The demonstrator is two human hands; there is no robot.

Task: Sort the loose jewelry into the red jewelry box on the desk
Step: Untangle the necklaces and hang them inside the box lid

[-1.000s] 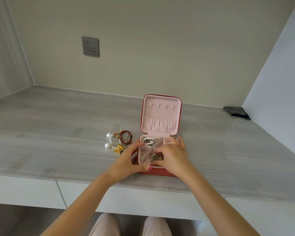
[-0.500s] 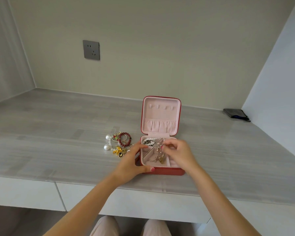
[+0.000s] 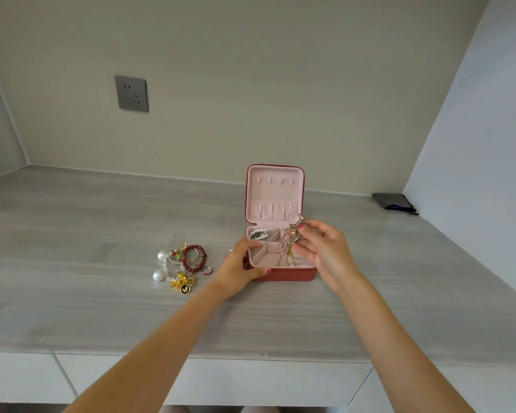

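Observation:
The red jewelry box (image 3: pixel 283 276) stands open on the grey desk, its pink-lined lid upright. My left hand (image 3: pixel 241 267) grips the box's front left corner, thumb on the front wall. My right hand (image 3: pixel 325 251) pinches a dangling gold and pink piece (image 3: pixel 291 238) and holds it above the box's compartments. A pearl string (image 3: pixel 259 234) lies in the back left compartment. Left of the box sits a loose pile: a dark red bead bracelet (image 3: pixel 193 258), large pearls (image 3: pixel 162 255), gold charms (image 3: pixel 182 283) and a small ring (image 3: pixel 207 270).
A dark pouch (image 3: pixel 395 202) lies at the back right by the white side wall. A grey wall socket (image 3: pixel 131 93) is on the back wall. The desk's front edge (image 3: pixel 191 356) runs above white drawer fronts.
My right hand has lifted out of the box's front compartment, raising the dangling gold piece above the box. My left hand stays on the box's corner.

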